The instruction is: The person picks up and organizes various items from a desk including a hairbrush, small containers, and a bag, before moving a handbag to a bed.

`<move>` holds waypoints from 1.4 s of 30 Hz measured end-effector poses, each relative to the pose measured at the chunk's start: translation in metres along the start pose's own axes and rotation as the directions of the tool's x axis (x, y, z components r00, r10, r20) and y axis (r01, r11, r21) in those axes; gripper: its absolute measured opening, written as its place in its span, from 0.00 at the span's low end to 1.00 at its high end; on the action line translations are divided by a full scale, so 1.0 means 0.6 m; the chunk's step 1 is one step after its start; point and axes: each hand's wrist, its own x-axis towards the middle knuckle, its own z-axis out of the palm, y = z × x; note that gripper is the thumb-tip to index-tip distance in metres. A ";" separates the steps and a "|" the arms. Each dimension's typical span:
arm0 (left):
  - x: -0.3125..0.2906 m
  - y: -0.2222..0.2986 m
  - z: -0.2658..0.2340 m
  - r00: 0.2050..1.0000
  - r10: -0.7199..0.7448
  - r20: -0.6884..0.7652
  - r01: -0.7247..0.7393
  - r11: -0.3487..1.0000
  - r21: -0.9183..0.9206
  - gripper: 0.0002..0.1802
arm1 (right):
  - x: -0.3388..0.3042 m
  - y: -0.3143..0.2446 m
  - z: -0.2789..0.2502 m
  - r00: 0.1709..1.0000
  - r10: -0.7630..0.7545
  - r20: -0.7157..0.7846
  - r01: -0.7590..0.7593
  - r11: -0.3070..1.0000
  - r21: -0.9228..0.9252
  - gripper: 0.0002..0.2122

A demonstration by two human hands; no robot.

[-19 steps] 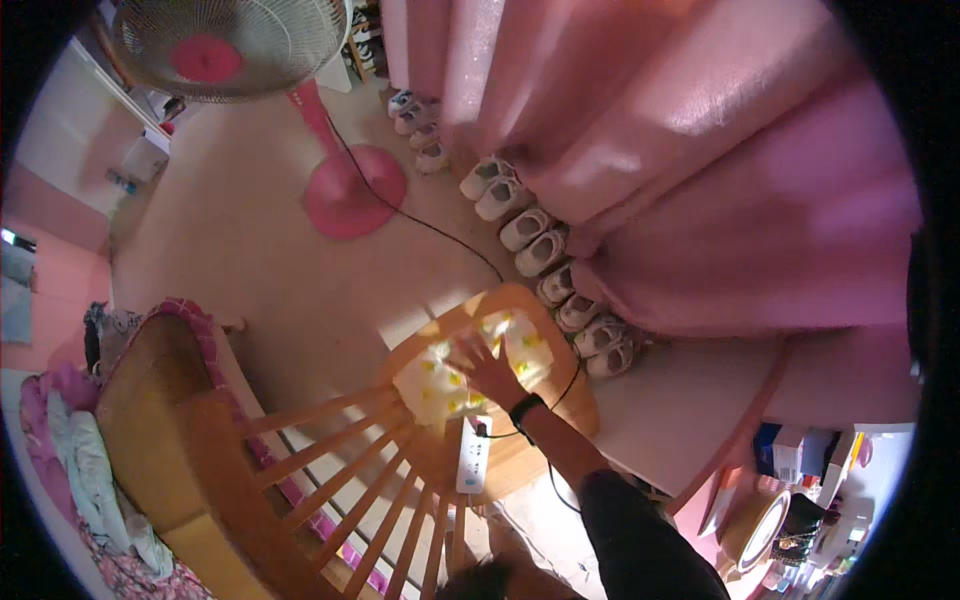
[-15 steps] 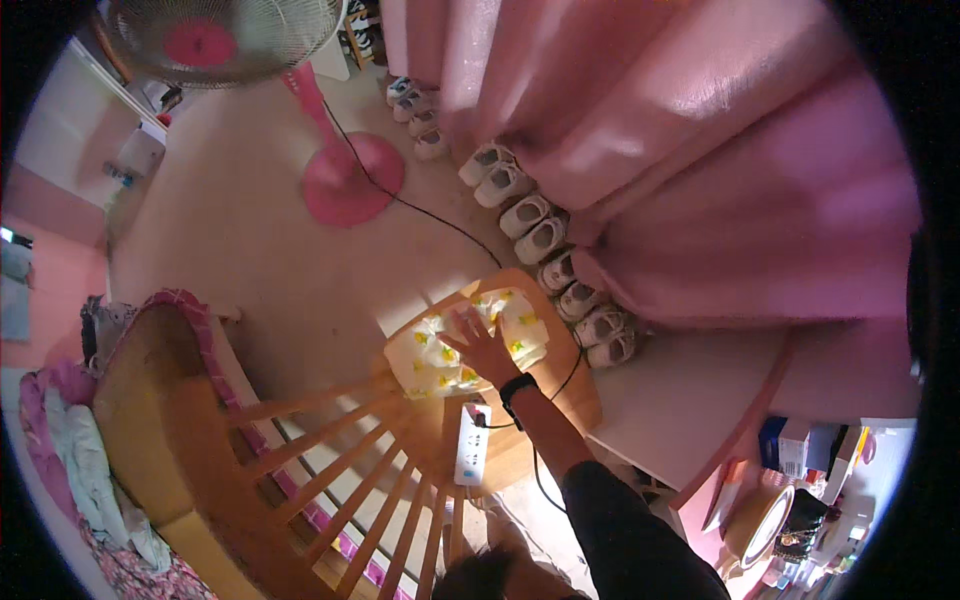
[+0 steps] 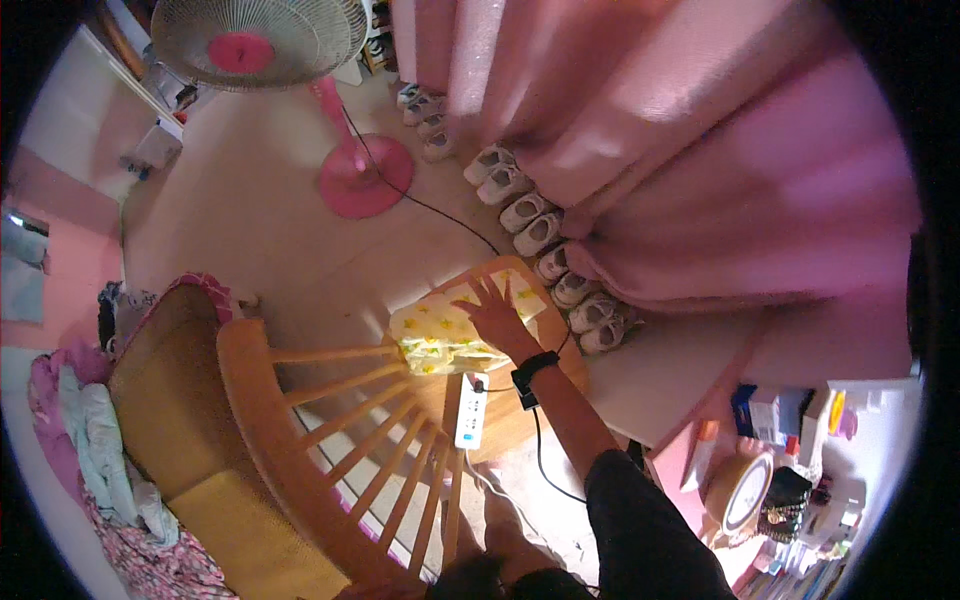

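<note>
My right hand [image 3: 497,322] lies palm down with fingers spread on a cream cloth [image 3: 435,312] printed with small yellow and green figures. A black wristband [image 3: 535,375] is on that wrist. The cloth sits on the seat of a wooden chair [image 3: 515,435], its near edge bunched into folds. Just nearer to me, a white power strip [image 3: 471,412] rests on the same seat with a dark plug in it. My left hand does not show.
The chair's spindled backrest [image 3: 250,420] rises at left, near a brown padded seat [image 3: 170,400]. A pink fan [image 3: 365,180] stands beyond, its black cord running to the chair. Several pairs of shoes [image 3: 540,235] line the pink curtain [image 3: 700,180]. A cluttered desk [image 3: 690,490] is at right.
My right hand has shifted slightly up and right over the cloth. The cloth now lies flatter at its far part, with folds gathered along the near edge. The view has shifted a little.
</note>
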 end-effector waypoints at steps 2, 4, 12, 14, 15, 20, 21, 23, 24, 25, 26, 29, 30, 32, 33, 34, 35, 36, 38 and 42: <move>-0.012 0.006 0.005 0.999 0.030 0.020 -0.030 0.999 0.034 0.14 | -0.017 -0.022 -0.060 0.997 0.002 -0.080 0.001 0.999 0.046 0.17; -0.017 0.002 0.009 0.997 0.063 0.046 -0.066 0.996 0.067 0.14 | -0.051 -0.041 -0.115 0.971 -0.042 -0.237 0.059 0.996 0.064 0.14; -0.015 0.005 0.002 0.975 0.172 0.139 -0.220 0.794 0.567 0.18 | -0.354 -0.175 -0.354 0.933 0.081 -0.351 -0.026 0.987 0.157 0.08; -0.007 0.016 -0.010 0.914 0.405 -0.019 -0.359 0.831 0.426 0.18 | -0.465 -0.219 -0.394 0.920 0.199 -0.339 -0.163 0.978 0.133 0.07; -0.004 -0.005 0.002 0.883 0.464 -0.073 -0.389 0.809 0.440 0.18 | -0.521 -0.239 -0.418 0.912 0.234 -0.337 -0.198 0.971 0.137 0.06; 0.000 -0.006 -0.004 0.899 0.435 -0.041 -0.369 0.806 0.463 0.18 | -0.807 -0.331 -0.438 0.719 0.623 -0.308 -0.639 0.767 0.061 0.06; -0.007 0.013 -0.008 0.896 0.438 -0.066 -0.377 0.833 0.404 0.18 | -0.854 -0.365 -0.449 0.643 0.688 -0.335 -0.707 0.702 0.086 0.06; -0.007 0.046 -0.011 0.889 0.440 -0.125 -0.396 0.877 0.270 0.20 | -0.948 -0.427 -0.471 0.502 0.763 -0.408 -0.805 0.584 0.103 0.06; -0.009 0.058 -0.013 0.895 0.434 -0.101 -0.386 0.868 0.311 0.20 | -0.998 -0.458 -0.472 0.411 0.804 -0.430 -0.867 0.490 0.087 0.06; -0.013 0.059 -0.010 0.885 0.460 -0.078 -0.415 0.852 0.320 0.20 | -1.036 -0.488 -0.475 0.343 0.816 -0.466 -0.898 0.430 0.091 0.06; -0.017 0.057 -0.008 0.926 0.362 -0.112 -0.330 0.916 0.230 0.19 | -1.072 -0.517 -0.480 0.275 0.821 -0.500 -0.924 0.370 0.098 0.05; 0.001 0.106 -0.011 0.915 0.381 -0.134 -0.306 0.871 0.385 0.18 | -1.186 -0.611 -0.481 0.105 0.820 -0.562 -0.965 0.221 0.142 0.05; -0.008 0.139 -0.022 0.916 0.377 -0.138 -0.274 0.838 0.472 0.18 | -1.209 -0.627 -0.470 0.043 0.817 -0.575 -0.969 0.174 0.175 0.06; 0.004 0.205 -0.020 0.904 0.415 -0.100 -0.308 0.796 0.521 0.17 | -1.260 -0.669 -0.459 -0.049 0.825 -0.563 -0.966 0.105 0.237 0.05; 0.012 0.227 -0.010 0.891 0.442 -0.105 -0.320 0.775 0.544 0.17 | -1.283 -0.687 -0.455 -0.064 0.818 -0.571 -0.964 0.096 0.246 0.05; 0.018 0.250 0.001 0.878 0.465 -0.112 -0.326 0.753 0.571 0.17 | -1.305 -0.701 -0.444 -0.091 0.819 -0.567 -0.960 0.079 0.269 0.05; 0.026 0.278 0.015 0.874 0.474 -0.108 -0.331 0.744 0.581 0.17 | -1.326 -0.713 -0.433 -0.116 0.820 -0.561 -0.955 0.064 0.291 0.04; 0.034 0.310 0.031 0.865 0.495 -0.084 -0.385 0.763 0.519 0.17 | -1.346 -0.721 -0.423 -0.120 0.817 -0.565 -0.951 0.068 0.300 0.04; 0.051 0.365 0.068 0.856 0.514 -0.062 -0.433 0.777 0.458 0.17 | -1.385 -0.742 -0.405 -0.163 0.830 -0.533 -0.940 0.034 0.340 0.04; 0.160 0.416 0.151 0.860 0.510 0.003 -0.510 0.859 0.050 0.18 | -1.459 -0.761 -0.377 -0.254 0.848 -0.466 -0.903 -0.035 0.429 0.05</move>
